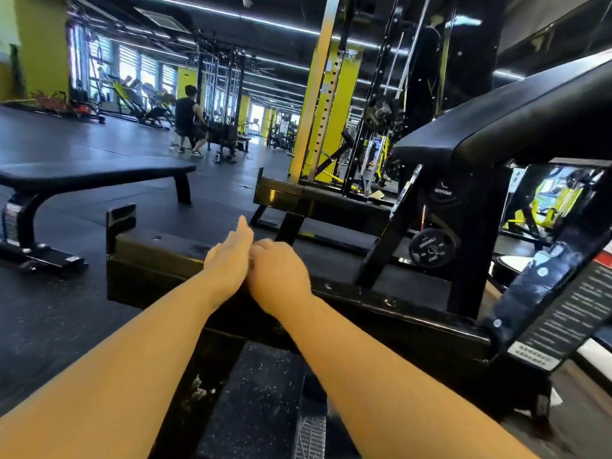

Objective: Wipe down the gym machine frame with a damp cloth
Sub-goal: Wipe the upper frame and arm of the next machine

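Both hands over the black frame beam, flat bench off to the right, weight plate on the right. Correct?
No. The flat bench sits to the left, not the right, as the head view shows. The rest holds: left hand and right hand are over the black frame beam, weight plate on the right.

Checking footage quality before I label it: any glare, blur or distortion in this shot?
Head view: wide-angle bending at the edges; ceiling strip lights glint off the glossy frame; far windows blown out; label at right smeared; left hand and right hand fairly sharp.
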`<control>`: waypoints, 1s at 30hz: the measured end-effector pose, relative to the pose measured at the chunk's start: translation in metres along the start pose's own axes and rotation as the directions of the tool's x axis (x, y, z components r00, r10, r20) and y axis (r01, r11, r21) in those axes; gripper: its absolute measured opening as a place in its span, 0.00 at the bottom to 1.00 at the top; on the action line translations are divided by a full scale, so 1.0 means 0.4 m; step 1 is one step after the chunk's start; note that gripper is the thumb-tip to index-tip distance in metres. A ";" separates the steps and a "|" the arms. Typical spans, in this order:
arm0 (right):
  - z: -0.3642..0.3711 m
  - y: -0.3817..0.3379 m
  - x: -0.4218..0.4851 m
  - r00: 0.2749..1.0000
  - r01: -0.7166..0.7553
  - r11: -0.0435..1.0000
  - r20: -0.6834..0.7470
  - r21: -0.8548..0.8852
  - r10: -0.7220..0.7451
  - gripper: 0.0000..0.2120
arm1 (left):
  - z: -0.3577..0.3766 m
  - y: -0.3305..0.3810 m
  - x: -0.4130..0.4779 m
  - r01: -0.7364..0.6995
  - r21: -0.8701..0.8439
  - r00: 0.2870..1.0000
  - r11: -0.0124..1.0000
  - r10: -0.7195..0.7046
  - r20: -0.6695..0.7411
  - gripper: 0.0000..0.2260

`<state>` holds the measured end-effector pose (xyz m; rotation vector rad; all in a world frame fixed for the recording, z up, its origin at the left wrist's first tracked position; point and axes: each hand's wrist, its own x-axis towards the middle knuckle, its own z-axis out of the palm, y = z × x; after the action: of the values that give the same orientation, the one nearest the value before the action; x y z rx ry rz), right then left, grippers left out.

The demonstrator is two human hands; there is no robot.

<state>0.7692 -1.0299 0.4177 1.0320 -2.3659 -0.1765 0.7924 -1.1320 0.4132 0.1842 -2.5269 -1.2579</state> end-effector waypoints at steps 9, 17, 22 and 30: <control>-0.041 0.214 -0.238 0.999 -0.021 0.997 0.035 0.070 0.019 0.06 | 0.023 0.043 -0.003 -0.066 0.622 0.996 0.780 0.093 -0.011 0.18; -0.090 0.222 -0.301 0.941 -0.325 0.945 0.091 -0.027 0.326 0.08 | 0.026 0.022 0.002 -0.090 0.668 0.988 0.739 0.150 -0.034 0.15; -0.002 0.054 -0.074 0.993 -0.106 0.994 0.050 0.033 0.104 0.09 | 0.033 0.022 0.002 -0.013 0.740 0.996 0.673 0.073 -0.049 0.18; -0.041 0.314 -0.370 0.952 -0.305 0.949 -0.007 0.083 0.306 0.16 | 0.183 0.119 -0.050 -0.250 0.687 0.958 0.682 0.276 0.075 0.18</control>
<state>0.7798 -0.8355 0.4085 0.6840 -2.4954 0.0460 0.7882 -1.0428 0.4054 -0.0059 -2.7407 -0.1426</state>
